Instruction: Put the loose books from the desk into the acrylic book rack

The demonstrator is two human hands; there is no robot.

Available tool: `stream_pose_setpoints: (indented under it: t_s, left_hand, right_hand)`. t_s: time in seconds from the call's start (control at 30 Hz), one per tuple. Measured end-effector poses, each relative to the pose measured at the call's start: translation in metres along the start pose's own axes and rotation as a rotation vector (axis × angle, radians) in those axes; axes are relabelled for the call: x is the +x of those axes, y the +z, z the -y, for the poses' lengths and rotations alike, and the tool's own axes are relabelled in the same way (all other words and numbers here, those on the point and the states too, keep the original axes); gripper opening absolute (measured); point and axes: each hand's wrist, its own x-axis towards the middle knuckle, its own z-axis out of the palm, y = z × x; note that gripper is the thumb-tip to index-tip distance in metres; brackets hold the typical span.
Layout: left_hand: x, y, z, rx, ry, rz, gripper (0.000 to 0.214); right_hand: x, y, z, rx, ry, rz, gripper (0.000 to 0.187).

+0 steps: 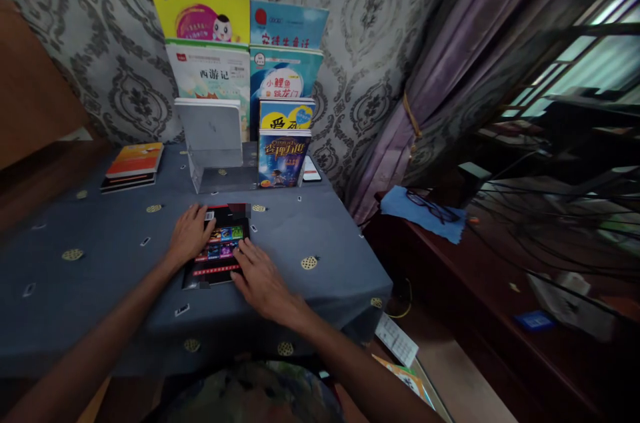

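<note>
A black book (217,268) with rows of small coloured pictures and a red strip lies flat on the cloth-covered table, close to me. My left hand (191,235) rests on its upper left edge, fingers stretched out. On the lower right side, my right hand (263,279) lies with its fingers spread over the cover's edge. Neither hand grips the book. Beyond it stands a clear stepped book stand (220,177); a pale grey-backed book (213,129) leans in its front left place, and a dark blue comic book (283,159) in its front right.
Taller books rise behind, among them a yellow book (200,6) and a light blue book (290,23). An orange-topped stack of books (135,161) lies at the left. A phone (311,171) is behind the stand. Glasses on a blue cloth (423,215) lie to the right.
</note>
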Motion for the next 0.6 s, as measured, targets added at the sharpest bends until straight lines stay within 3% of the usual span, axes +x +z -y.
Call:
stream_pose_setpoints:
  t_s: [0.2, 0.33, 0.43, 0.6]
  left_hand:
    - [-0.005, -0.009, -0.008, -0.008, -0.067, -0.032, 0.052]
    - [-0.003, -0.01, 0.0, -0.12, -0.123, -0.031, 0.05]
    - [0.003, -0.011, 0.013, -0.407, -0.214, -0.04, 0.049]
    - [0.006, -0.015, 0.023, -1.167, -0.56, -0.04, 0.054]
  right_hand:
    - [0.025, -0.006, -0.007, -0.028, 0.125, 0.03, 0.05]
    - [0.038, 0.0, -0.013, -0.028, 0.131, 0.033, 0.052]
    - [0.039, 0.003, -0.016, -0.022, 0.126, 0.033, 0.053]
    - [0.033, 0.009, -0.024, 0.015, 0.099, -0.033, 0.053]
